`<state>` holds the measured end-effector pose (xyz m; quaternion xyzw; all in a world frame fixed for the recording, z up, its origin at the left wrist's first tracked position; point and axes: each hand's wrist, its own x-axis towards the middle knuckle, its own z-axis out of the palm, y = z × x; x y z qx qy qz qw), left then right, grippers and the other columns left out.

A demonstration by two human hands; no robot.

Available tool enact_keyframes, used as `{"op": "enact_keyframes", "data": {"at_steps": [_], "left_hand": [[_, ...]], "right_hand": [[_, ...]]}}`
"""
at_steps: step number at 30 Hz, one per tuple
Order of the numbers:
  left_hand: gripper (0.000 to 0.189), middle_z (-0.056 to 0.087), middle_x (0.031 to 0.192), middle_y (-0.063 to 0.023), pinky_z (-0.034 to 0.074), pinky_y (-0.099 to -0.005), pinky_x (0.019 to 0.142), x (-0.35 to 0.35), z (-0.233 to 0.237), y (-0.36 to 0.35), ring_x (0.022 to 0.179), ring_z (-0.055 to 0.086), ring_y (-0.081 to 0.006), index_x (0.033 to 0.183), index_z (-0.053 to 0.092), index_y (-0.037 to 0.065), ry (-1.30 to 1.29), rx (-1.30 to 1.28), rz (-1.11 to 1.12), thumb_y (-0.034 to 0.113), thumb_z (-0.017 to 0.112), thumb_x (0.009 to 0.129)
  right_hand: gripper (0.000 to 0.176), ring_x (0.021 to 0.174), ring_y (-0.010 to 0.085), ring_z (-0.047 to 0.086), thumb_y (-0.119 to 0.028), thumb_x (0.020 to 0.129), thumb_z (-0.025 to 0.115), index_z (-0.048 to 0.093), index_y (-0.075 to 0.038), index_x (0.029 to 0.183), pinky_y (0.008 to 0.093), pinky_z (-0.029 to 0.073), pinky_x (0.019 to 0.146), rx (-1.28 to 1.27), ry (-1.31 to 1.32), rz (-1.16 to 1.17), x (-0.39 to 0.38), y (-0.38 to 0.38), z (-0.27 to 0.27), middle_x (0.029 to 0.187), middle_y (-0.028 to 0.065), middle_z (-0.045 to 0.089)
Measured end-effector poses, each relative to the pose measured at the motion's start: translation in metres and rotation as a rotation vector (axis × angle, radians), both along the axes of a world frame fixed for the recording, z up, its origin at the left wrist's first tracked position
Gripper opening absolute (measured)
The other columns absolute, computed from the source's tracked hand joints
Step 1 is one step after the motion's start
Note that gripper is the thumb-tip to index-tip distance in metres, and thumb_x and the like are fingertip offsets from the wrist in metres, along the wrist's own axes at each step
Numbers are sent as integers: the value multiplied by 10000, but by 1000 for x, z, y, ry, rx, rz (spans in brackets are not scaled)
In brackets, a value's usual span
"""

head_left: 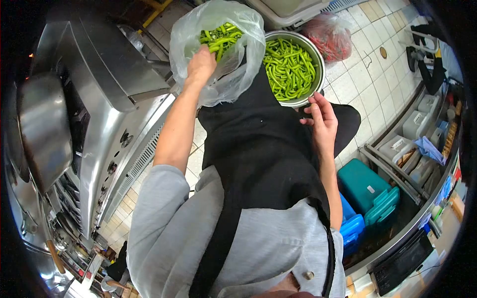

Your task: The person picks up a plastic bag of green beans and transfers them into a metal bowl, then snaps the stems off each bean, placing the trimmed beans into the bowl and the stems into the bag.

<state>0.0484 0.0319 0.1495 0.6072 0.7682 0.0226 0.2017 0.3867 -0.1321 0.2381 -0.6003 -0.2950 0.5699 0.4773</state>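
My left hand [201, 65] reaches into a clear plastic bag [184, 27] at the top centre, its fingers closed at a green chili pepper [216, 48] on the pile inside. Its fingertips are partly hidden among the peppers. Right of the bag stands a round metal bowl [322, 64] filled with long green chilies [290, 69]. My right hand [323, 119] is by the bowl's near rim, fingers curled and thumb drawn in. Whatever it pinches, if anything, is too small to make out.
A tied bag of red peppers [328, 37] lies on the tiled floor [365, 82] beyond the bowl. Steel cooking equipment [109, 74] lines the left. Teal [365, 181] and blue [350, 223] containers stand at right, near a shelf of tubs. Another person [432, 59] is at far right.
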Motion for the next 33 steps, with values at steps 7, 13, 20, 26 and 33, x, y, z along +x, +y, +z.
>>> {"op": "enact_keyframes", "data": {"at_steps": [7,13,20,26,33], "left_hand": [[361,702,1088,-194,512,-435,874,-20,84,-37,1031,665,-324,1212,584,19,-603,150,272,282,600,965],[315,666,1205,-157,463,-386,993,-11,131,-74,1132,624,-246,1251,548,10,-1355,323,403,247,488,1051],[295,647,1250,-135,394,-370,1082,55,151,-95,1186,582,-215,1237,575,29,-1482,210,69,240,468,1060],[278,644,1227,-109,444,-331,1023,111,151,-115,1156,588,-163,1249,560,20,-1589,34,85,207,509,1049],[260,657,1174,-111,483,-307,963,121,146,-124,1077,634,-165,1261,518,-15,-1418,133,1,104,511,1030]], "right_hand": [[383,907,99,618,-145,1018,555,514,-22,1378,255,575,694,36,-29,61,1,7,5,1242,87,612],[359,958,119,624,-131,1013,559,541,-12,1352,272,582,734,106,-48,277,-16,15,8,1200,84,639],[361,1073,155,621,-120,989,597,558,4,1326,280,533,857,255,-87,571,-56,40,58,1197,102,644],[282,705,101,599,-125,1000,578,596,12,1246,254,502,623,302,-110,556,-72,37,57,875,45,645],[280,590,56,549,-114,1001,571,611,-1,1254,219,463,527,214,-127,525,-56,17,51,789,4,620]]}}
